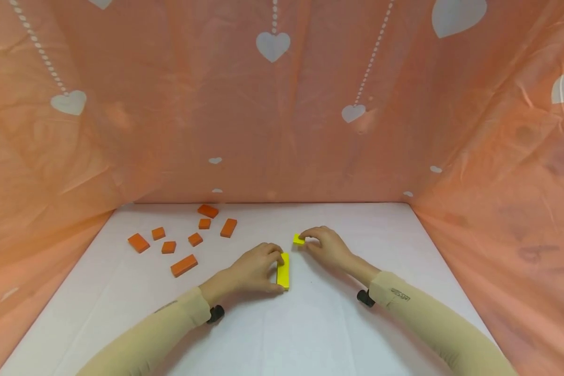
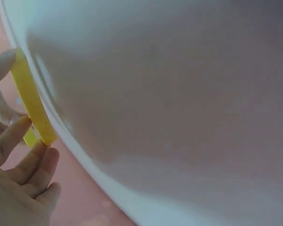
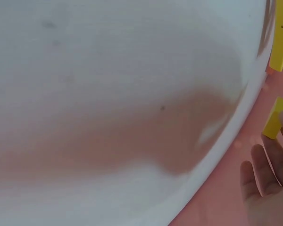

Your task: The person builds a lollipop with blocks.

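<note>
Between the thumb and fingers of my left hand [image 1: 258, 267] is a long yellow block [image 1: 283, 271], gripped by its two ends near the middle of the table. The left wrist view shows the thumb at one end of this yellow block [image 2: 32, 96] and fingertips at the other. My right hand [image 1: 328, 246] pinches a small yellow block [image 1: 298, 239] a little farther back and to the right. In the right wrist view the small yellow block [image 3: 276, 118] sits between thumb and fingertip, apart from the long one.
Several orange blocks lie scattered on the left of the white table [image 1: 348, 334], both short ones like this orange block [image 1: 168, 247] and longer ones like this orange block [image 1: 184, 266]. A pink curtain [image 1: 272, 130] with white hearts encloses the back and sides.
</note>
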Demonstrator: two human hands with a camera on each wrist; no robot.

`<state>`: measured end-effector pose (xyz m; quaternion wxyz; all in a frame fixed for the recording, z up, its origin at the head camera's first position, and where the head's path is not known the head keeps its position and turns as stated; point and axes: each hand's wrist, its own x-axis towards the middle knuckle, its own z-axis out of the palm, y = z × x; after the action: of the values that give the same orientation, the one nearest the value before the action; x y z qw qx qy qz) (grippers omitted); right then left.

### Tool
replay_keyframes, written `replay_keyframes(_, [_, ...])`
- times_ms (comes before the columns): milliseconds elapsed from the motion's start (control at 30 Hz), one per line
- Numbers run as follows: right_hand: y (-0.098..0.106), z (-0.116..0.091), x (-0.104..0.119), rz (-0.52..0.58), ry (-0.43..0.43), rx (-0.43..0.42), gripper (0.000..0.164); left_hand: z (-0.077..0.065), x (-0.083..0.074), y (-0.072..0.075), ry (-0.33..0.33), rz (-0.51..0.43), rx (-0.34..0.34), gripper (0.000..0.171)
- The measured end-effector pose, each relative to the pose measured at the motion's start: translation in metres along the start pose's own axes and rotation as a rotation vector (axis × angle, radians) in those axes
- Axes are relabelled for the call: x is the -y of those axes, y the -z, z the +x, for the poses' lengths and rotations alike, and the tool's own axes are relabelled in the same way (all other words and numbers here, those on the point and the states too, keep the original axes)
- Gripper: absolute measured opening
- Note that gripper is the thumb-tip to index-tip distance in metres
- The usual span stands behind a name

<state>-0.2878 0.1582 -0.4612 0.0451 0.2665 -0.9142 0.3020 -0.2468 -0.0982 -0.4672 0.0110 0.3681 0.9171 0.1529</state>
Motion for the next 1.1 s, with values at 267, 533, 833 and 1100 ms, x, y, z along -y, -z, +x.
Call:
replay_keyframes(267, [-0.003,-0.006,0.003,-0.006,0.037,0.045,0.026,-0.002,-0.010,-0.006,-0.017,0.052,0.041,0.060])
replay_keyframes(533, [-0.012,-0.005,0.008,0.000,0.033,0.109,0.026,-0.008,-0.014,-0.007,-0.027,0.082,0.036,0.062])
replay_keyframes(833, [-0.018,-0.001,0.014,-0.024,0.025,0.162,0.027,-0.014,-0.014,-0.008,-0.062,0.098,0.002,0.057])
replay_keyframes(1100, [-0.022,-0.001,0.015,-0.017,0.027,0.188,0.026,-0.021,-0.016,-0.008,-0.054,0.108,0.038,0.055])
